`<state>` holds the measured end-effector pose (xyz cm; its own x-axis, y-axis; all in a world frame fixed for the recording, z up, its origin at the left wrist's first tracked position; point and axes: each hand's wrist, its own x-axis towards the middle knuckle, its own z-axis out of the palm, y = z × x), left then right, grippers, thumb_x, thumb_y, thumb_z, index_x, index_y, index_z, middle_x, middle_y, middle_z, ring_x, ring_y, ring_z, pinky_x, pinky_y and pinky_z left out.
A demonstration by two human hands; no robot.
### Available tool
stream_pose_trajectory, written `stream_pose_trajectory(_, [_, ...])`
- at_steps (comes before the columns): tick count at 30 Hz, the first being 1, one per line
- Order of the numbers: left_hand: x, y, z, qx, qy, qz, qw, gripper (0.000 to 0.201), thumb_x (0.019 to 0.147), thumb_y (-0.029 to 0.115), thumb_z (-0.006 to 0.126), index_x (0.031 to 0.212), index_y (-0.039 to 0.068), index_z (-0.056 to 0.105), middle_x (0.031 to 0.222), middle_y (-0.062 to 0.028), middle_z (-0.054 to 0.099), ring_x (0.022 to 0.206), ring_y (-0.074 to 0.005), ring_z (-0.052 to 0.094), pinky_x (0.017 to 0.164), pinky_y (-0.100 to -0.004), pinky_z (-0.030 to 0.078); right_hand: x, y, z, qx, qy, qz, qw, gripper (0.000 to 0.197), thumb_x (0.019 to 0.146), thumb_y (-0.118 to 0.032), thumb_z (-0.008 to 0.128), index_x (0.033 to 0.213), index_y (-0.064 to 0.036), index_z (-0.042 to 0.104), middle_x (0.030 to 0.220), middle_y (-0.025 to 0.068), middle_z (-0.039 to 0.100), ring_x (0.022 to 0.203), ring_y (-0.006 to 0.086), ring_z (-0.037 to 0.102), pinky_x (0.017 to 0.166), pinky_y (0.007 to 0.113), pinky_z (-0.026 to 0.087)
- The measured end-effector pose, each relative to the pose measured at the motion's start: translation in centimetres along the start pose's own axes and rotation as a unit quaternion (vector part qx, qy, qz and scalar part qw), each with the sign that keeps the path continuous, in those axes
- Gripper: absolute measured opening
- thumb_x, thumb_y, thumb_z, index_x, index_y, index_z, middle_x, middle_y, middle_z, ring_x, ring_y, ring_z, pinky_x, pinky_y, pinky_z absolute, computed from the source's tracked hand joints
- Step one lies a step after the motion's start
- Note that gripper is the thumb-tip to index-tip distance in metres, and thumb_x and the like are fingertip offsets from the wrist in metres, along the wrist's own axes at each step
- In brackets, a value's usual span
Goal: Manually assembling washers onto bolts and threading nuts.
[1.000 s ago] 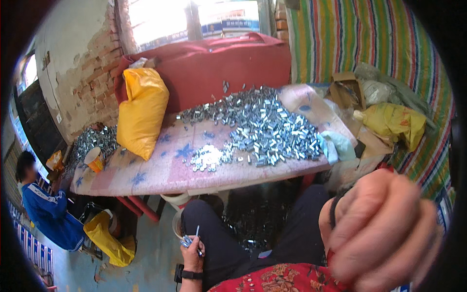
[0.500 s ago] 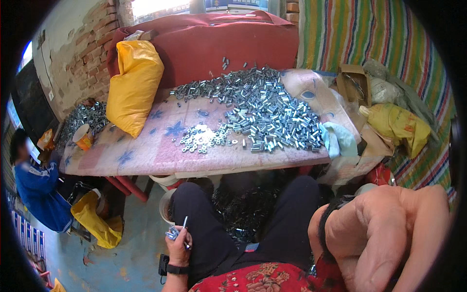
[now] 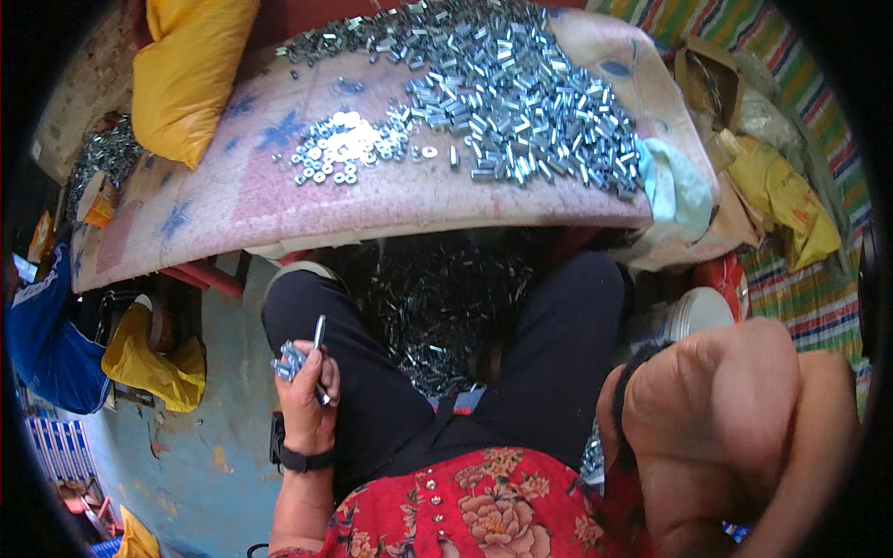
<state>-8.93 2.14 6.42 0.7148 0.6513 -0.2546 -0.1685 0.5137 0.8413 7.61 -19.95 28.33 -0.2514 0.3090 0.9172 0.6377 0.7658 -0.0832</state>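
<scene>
My left hand (image 3: 307, 386), above my left thigh, is closed round a cluster of small shiny metal fittings (image 3: 290, 361). A slim metal rod (image 3: 319, 333) sticks up past its thumb; the exact kind of these pieces is hard to make out. My right hand (image 3: 712, 400) is raised very near the camera at the right, large and partly blurred, with its fingers not clearly shown. On the padded table ahead lies a wide heap of short metal tubes (image 3: 521, 102). Left of them is a patch of flat washers (image 3: 330, 149), with one loose washer (image 3: 429, 152) beside it.
A yellow sack (image 3: 191, 79) stands on the table's left part, near a paper cup (image 3: 97, 201) and another metal heap (image 3: 102, 163). Dark metal pieces (image 3: 437, 316) lie below, between my knees. A white bucket (image 3: 702, 312) stands right; a person in blue (image 3: 60, 344) sits left.
The view has tipped downward, so the table sits higher in the picture. My left hand, still holding the metal fittings, appears higher and farther left. My right hand stays raised near the camera.
</scene>
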Motion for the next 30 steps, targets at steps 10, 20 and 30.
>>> stream_pose_trajectory(10, [7.4, -2.2, 8.3, -0.043, -0.186, -0.045, 0.981, 0.011, 0.084, 0.014, 0.056, 0.083, 0.004, 0.051, 0.055, -0.0006, 0.044, 0.042, -0.0088, 0.041, 0.036, -0.0206, 0.03, -14.8, 14.7, -0.5, -0.368, -0.084, 0.396, 0.837, 0.022, 0.08, -0.004, 0.055, 0.101, -0.0034, 0.06, 0.09, 0.01, 0.063, 0.08, 0.0191, 0.061, 0.072, 0.026, 0.048])
stream_pose_trajectory(20, [9.9, -4.1, 8.3, -0.126, -0.172, -0.117, 0.97, 0.013, 0.083, 0.015, 0.056, 0.085, 0.003, 0.051, 0.056, -0.0008, 0.042, 0.045, -0.0079, 0.037, 0.038, -0.0188, 0.031, -19.9, 23.7, 0.0, -0.43, -0.398, 0.35, 0.731, 0.015, 0.077, -0.003, 0.053, 0.09, -0.0066, 0.059, 0.081, 0.0141, 0.057, 0.079, 0.0297, 0.057, 0.067, 0.035, 0.048])
stream_pose_trajectory(30, [11.1, -4.7, 8.1, -0.134, -0.154, -0.119, 0.972, 0.015, 0.083, 0.018, 0.056, 0.085, 0.004, 0.052, 0.053, 0.0006, 0.041, 0.043, -0.0088, 0.038, 0.034, -0.0194, 0.024, -19.5, 25.1, 0.3, -0.426, -0.284, 0.413, 0.753, 0.017, 0.077, -0.012, 0.055, 0.092, -0.0034, 0.053, 0.079, 0.0169, 0.057, 0.071, 0.0287, 0.057, 0.062, 0.035, 0.046])
